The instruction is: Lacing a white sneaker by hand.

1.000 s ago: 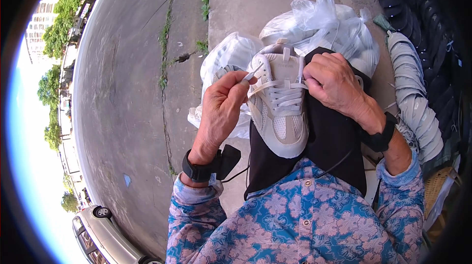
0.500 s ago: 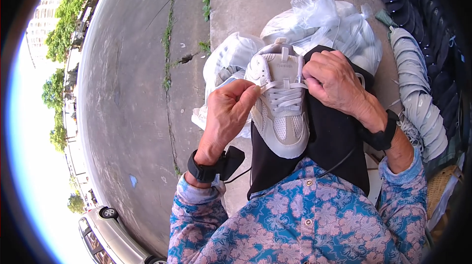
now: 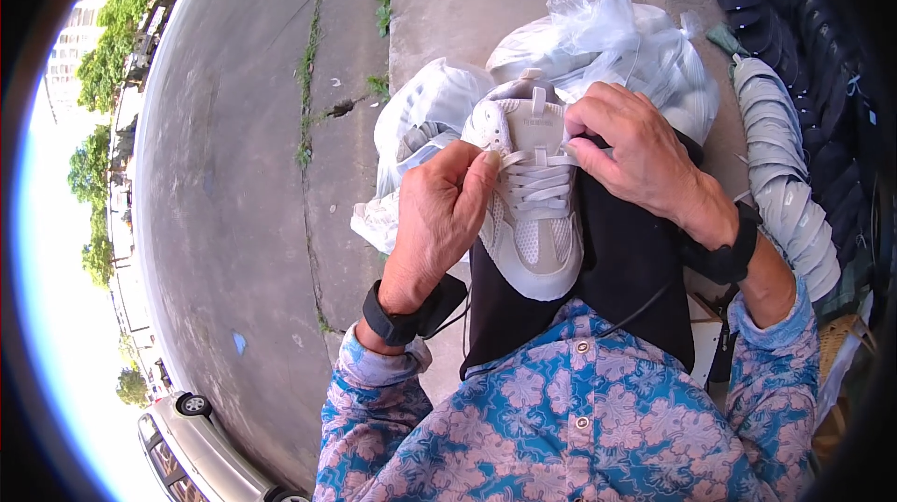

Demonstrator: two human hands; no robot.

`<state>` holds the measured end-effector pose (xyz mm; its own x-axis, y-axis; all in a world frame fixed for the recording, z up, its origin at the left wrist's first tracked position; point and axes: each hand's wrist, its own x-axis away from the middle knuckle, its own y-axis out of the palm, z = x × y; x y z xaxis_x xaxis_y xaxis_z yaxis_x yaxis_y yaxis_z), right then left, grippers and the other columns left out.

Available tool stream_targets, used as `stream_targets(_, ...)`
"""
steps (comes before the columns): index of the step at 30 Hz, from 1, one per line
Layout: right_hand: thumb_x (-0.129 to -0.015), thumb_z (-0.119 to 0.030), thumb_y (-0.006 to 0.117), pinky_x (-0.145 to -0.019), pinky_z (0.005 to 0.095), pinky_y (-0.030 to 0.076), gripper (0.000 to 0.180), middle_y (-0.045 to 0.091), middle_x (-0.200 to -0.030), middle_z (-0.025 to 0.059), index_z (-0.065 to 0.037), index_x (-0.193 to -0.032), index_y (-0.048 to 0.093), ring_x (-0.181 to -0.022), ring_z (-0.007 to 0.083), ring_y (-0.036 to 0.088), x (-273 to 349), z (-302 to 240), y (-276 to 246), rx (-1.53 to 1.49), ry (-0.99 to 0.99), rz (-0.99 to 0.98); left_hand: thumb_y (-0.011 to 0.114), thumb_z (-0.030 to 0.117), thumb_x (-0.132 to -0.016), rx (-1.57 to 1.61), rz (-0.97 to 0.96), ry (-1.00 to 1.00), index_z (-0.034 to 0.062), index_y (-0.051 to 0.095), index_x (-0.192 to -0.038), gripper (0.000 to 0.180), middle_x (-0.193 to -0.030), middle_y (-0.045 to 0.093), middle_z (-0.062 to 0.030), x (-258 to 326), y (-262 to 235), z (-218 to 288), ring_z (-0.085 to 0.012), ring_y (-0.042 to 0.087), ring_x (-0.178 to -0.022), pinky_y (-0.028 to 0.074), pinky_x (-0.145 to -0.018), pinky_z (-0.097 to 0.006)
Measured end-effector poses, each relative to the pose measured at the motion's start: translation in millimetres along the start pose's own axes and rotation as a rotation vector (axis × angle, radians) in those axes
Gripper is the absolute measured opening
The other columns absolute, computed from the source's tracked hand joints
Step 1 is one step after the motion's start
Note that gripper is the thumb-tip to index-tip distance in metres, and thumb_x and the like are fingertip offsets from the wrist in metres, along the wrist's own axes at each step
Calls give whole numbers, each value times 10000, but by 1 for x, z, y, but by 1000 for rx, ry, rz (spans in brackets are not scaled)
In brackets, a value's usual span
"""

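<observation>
A white-and-beige sneaker (image 3: pixel 529 254) rests on my black-clad lap, its toe toward me and its tongue (image 3: pixel 533 128) pointing away. Flat white shoelaces (image 3: pixel 538 189) cross its front in several rows. My left hand (image 3: pixel 437 207) pinches the lace between thumb and forefinger at the shoe's left side. At the right side, my right hand (image 3: pixel 645 151) has curled fingers by the eyelet edge, with the thumb against the lace there. Its exact grip is partly hidden by the fingers.
Tied clear plastic bags (image 3: pixel 617 44) of white things stand beyond my knees, with another bag (image 3: pixel 430 105) to their left. Rows of stacked grey pieces (image 3: pixel 785 175) and dark pieces (image 3: pixel 822 81) lie at right. A silver car (image 3: pixel 201 455) is at lower left, beside the pavement (image 3: pixel 224 222).
My right hand's thumb and forefinger have spread a little and shifted along the shoe's right edge. The left hand still pinches the lace. The whole view has shifted slightly.
</observation>
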<state>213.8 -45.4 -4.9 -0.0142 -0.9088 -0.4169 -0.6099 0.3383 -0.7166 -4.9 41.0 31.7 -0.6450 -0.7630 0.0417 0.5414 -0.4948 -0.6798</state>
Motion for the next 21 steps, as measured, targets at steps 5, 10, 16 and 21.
stream_targets(5,-807,-67,625,-780,382,491,140,599,-801,94,-10,-922,682,-823,267,602,-30,-9,17,-184,-103,-18,557,221,-986,242,42,-118,-31,640,-861,294,-651,596,-33,11,10,-12,-84,514,-624,445,-553,-281)
stream_targets(10,-803,-66,602,-794,377,492,148,631,-802,87,-46,-896,716,-843,254,596,-39,-14,27,-269,-36,-125,571,212,-977,224,62,-82,-25,615,-827,285,-616,551,-40,9,13,-17,-84,475,-600,427,-532,-293)
stream_targets(16,-783,-54,640,-802,353,456,121,626,-835,60,-32,-892,686,-866,235,566,-37,-14,27,-279,-8,-177,594,221,-966,246,47,-32,-23,590,-779,307,-590,491,-23,3,16,-15,-83,432,-582,398,-511,-300)
stream_targets(21,-800,-79,606,-825,383,434,55,620,-826,53,-59,-814,656,-857,236,568,-32,-18,15,-103,-69,-108,567,255,-994,469,12,-120,-8,624,-897,285,-663,500,39,10,3,-18,-61,412,-613,371,-536,-246)
